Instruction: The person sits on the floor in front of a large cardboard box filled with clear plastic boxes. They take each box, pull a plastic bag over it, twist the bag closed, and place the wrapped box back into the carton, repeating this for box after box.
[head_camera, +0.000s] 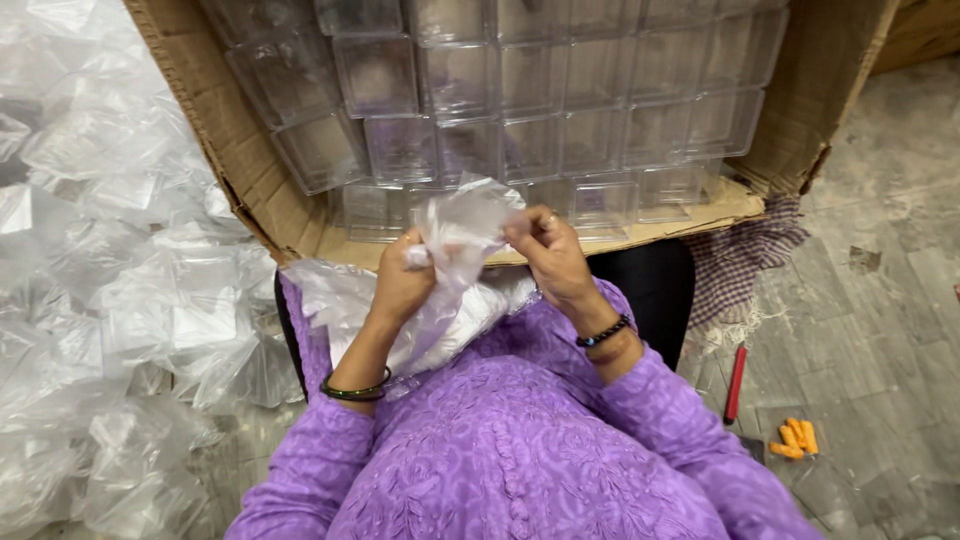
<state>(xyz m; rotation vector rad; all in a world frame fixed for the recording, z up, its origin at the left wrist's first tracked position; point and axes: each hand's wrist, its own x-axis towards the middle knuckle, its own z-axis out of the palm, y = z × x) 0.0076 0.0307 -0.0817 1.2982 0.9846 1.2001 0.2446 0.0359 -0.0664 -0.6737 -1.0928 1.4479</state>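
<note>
Big brown cardboard box up top, open, packed with rows of clear square plastic containers. Heap of clear plastic bags fills left side. Left hand and right hand both pinch one crumpled clear bag over lap, just before box edge. Red pen-like stick and small orange pieces on floor right.

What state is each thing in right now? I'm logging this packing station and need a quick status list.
Thin clear plastic bag: crumpled, held up by both hands.
Left hand: closed on the bag.
Right hand: fingers pinching the bag's edge.
Brown cardboard carton: open, lying on its side.
Clear square plastic boxes: stacked in rows inside the carton.
Loose clear bags: heaped on the floor.
Red-handled tool: lying flat, untouched.
</note>
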